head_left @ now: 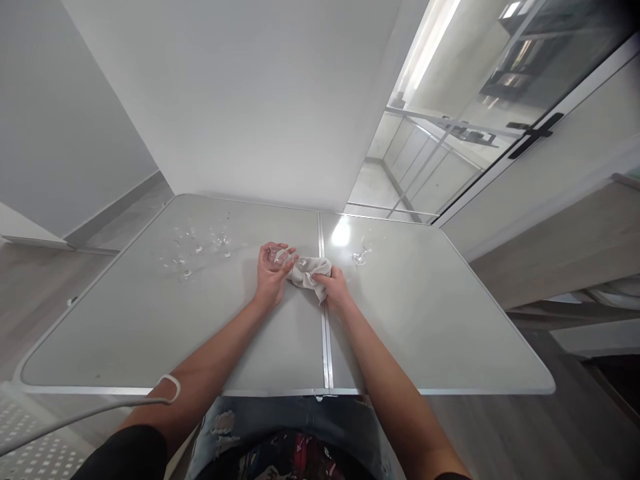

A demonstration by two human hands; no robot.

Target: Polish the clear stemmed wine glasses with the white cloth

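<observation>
Over the middle of the table, my left hand (271, 275) is closed around the bowl of a clear wine glass (276, 256), which is tilted on its side. My right hand (334, 288) grips a crumpled whitish cloth (306, 272). The cloth is bunched against the foot end of the glass, and its folds hide part of the stem. Several clear stemmed glasses (199, 249) stand at the left of the table; their outlines are faint. Another stemmed glass (359, 257) stands just right of the centre seam.
The pale folding table (425, 320) has a metal rim and a metal seam (325, 333) down its middle. A white wall panel (240, 100) rises behind it. Glass sliding doors (430, 147) are at the back right. A white cable (100, 408) crosses near the front left corner.
</observation>
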